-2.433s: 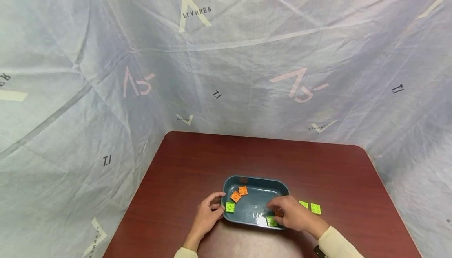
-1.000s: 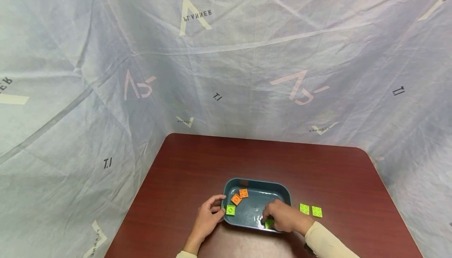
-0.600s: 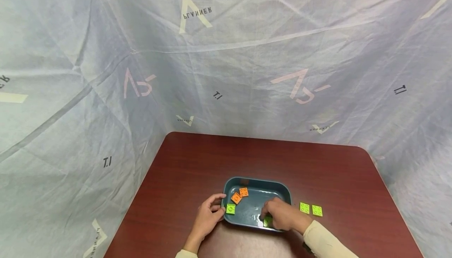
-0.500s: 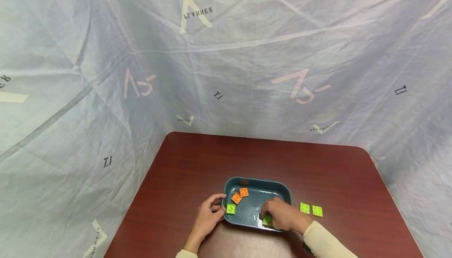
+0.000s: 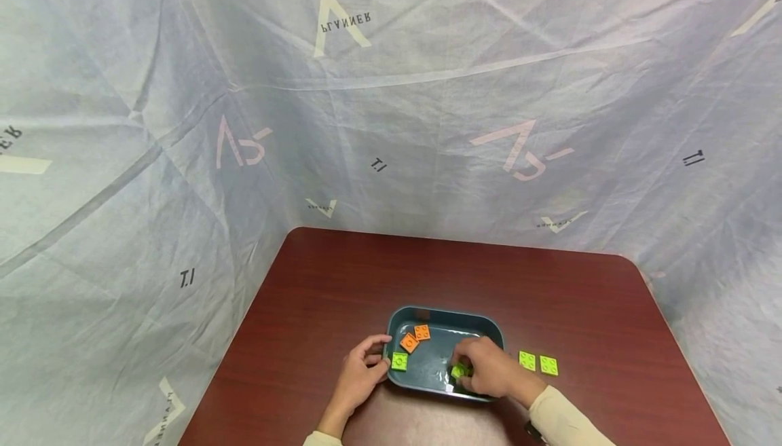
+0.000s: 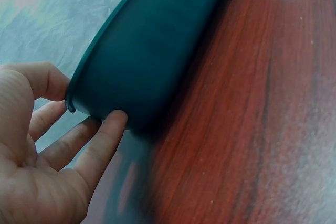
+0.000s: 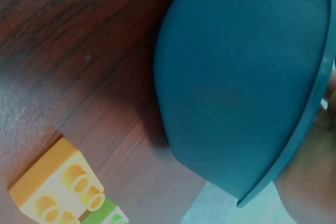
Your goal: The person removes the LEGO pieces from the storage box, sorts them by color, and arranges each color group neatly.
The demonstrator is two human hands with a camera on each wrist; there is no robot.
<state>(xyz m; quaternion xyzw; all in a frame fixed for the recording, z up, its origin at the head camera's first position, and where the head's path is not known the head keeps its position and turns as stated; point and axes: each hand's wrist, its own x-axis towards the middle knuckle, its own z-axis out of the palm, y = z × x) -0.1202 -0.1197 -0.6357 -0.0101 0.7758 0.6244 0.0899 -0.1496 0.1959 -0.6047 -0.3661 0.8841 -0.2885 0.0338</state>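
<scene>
A dark teal tray (image 5: 427, 381) sits on the table. My left hand (image 5: 362, 368) rests against its left end; in the left wrist view, fingertips touch the tray's outer wall and rim. Over the tray's right half, my right hand (image 5: 489, 368) pinches a lime green building brick (image 5: 460, 370) above the floor; fingers partly hide it. At the tray's left side lie another green brick (image 5: 399, 362) and two orange bricks, one studded (image 5: 422, 332) and one (image 5: 409, 343) touching it. In the right wrist view the tray wall (image 7: 236, 87) hides most of my right hand.
Two lime green bricks, one nearer the tray (image 5: 527, 361) and one farther right (image 5: 548, 365), lie studs up on the dark red wooden table (image 5: 342, 276). Pale printed cloth (image 5: 427, 127) hangs behind and at both sides.
An orange patch seen under my right hand at first is out of sight. My right hand shifts left, then raises the green brick slightly from the tray floor. The left hand stays put.
</scene>
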